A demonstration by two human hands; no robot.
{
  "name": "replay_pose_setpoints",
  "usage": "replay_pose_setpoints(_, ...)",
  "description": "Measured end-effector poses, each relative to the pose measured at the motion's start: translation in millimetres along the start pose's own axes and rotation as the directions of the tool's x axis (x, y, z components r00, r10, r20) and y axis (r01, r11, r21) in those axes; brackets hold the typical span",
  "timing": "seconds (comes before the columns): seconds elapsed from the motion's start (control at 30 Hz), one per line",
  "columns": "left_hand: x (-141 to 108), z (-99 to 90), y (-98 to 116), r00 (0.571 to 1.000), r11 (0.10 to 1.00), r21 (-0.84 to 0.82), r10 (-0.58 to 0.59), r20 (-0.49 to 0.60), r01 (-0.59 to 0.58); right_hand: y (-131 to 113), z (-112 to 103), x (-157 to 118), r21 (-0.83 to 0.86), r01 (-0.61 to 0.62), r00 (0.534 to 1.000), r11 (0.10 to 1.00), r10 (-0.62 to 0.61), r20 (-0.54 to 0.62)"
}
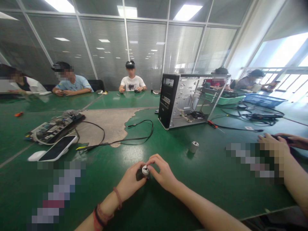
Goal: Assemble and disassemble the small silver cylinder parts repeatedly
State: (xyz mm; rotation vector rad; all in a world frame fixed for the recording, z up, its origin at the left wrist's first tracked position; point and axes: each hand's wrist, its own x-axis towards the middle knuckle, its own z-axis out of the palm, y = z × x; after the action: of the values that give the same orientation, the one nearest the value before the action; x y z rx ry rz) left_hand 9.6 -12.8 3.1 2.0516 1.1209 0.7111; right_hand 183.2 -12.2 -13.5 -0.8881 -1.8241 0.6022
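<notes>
Long green worktop [125, 101] in an office room, glass partition wall [146, 48] with slatted blinds behind it, bright rectangular ceiling light panels [187, 12] overhead — black office chair [97, 85] at the far side, big daylit window [281, 53] with a metal railing [284, 69] on the right — light pouring in there.

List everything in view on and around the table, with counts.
Black-and-silver metal computer tower: one, black and silver, centre-right, side open.
Multicoloured circuit board with cables: one, multicoloured, left.
Thin black cable: one, black, centre.
Red-handled screwdriver: one, red, beside tower.
Short grey metal cylinder: one, grey, right of hands.
Blue plastic basket: one, blue, far right.
Seated co-workers: five, across table.
Small black-and-silver cylinder: one, black and silver, between hands.
Left hand: one, on cylinder, bands at wrist.
Right hand: one, on cylinder.
</notes>
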Motion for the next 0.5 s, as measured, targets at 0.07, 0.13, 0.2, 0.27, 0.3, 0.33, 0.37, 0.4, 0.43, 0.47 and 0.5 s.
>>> replay_pose_setpoints(0.07, -0.1, -0.2, 0.2, 1.000, 1.000, 0.005, -0.005, 0.004, 0.005, 3.9, -3.8, 3.0, 0.030, -0.053, 0.997, 0.998, 0.055, -0.051)
replay_pose_setpoints(0.13, -0.2, -0.7, 0.8, 1.000, 1.000, 0.011, -0.010, 0.005, 0.010, 10.2, -9.9, 6.1, 0.040, -0.128, 0.989, 0.991, 0.131, -0.074)
replay_pose_setpoints(0.2, -0.1, -1.5, 1.5, 1.000, 1.000, 0.012, -0.009, 0.003, 0.009, 17.7, -16.8, 7.9, 0.011, -0.197, 0.980, 0.980, 0.197, -0.040)
replay_pose_setpoints(0.27, 0.0, -2.3, 1.7, 1.000, 1.000, 0.013, -0.008, 0.007, 0.008, 24.6, -22.5, 7.3, -0.044, -0.222, 0.972, 0.974, 0.225, 0.065)
replay_pose_setpoints(0.3, 0.1, -2.7, 1.5, 1.000, 1.000, 0.017, -0.011, 0.009, 0.011, 27.1, -24.6, 6.3, -0.071, -0.214, 0.965, 0.974, 0.222, 0.141)
replay_pose_setpoints(0.33, 0.2, -2.9, 1.1, 1.000, 1.000, 0.023, -0.015, 0.009, 0.015, 28.9, -26.1, 5.0, -0.095, -0.194, 0.952, 0.977, 0.210, 0.222)
replay_pose_setpoints(0.37, 0.2, -3.1, 0.7, 1.000, 0.999, 0.028, -0.019, 0.008, 0.019, 29.9, -27.0, 3.5, -0.114, -0.167, 0.935, 0.979, 0.194, 0.296)
replay_pose_setpoints(0.4, 0.2, -3.3, 0.2, 1.000, 0.999, 0.033, -0.022, 0.005, 0.022, 30.0, -27.6, 2.3, -0.131, -0.140, 0.918, 0.982, 0.178, 0.353)
replay_pose_setpoints(0.43, 0.1, -3.4, -0.2, 1.000, 0.999, 0.035, -0.022, 0.003, 0.022, 29.4, -27.9, 1.4, -0.146, -0.118, 0.905, 0.982, 0.167, 0.391)
replay_pose_setpoints(0.47, 0.1, -3.5, -0.3, 1.000, 0.999, 0.036, -0.020, 0.001, 0.020, 28.4, -28.3, 1.0, -0.159, -0.103, 0.897, 0.982, 0.160, 0.412)
replay_pose_setpoints(0.5, 0.0, -3.7, -0.1, 1.000, 0.999, 0.036, -0.019, 0.000, 0.019, 27.0, -28.8, 1.0, -0.166, -0.097, 0.893, 0.981, 0.159, 0.421)
